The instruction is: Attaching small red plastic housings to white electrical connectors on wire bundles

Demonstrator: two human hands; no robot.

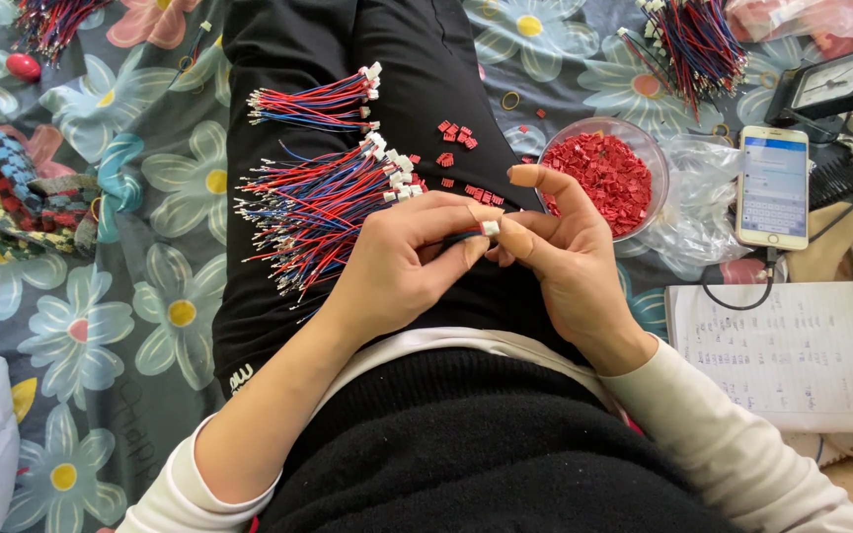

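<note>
Over the lap, left hand point(402, 262) and right hand point(555, 252) are both pinching one white plug point(490, 228), fingers closed tight. Wire bundles point(318, 202) are lying just beside, red caps point(604, 178) sitting in a bowl point(656, 158).

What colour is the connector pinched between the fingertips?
White; the connector shows best in the head view, between left hand and right hand.

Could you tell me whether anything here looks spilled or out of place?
Yes: a scatter of small red plastic pieces lies loose on the black trouser leg, outside the clear bowl that holds the rest. Both hands, left hand and right hand, pinch a small white connector.
</note>
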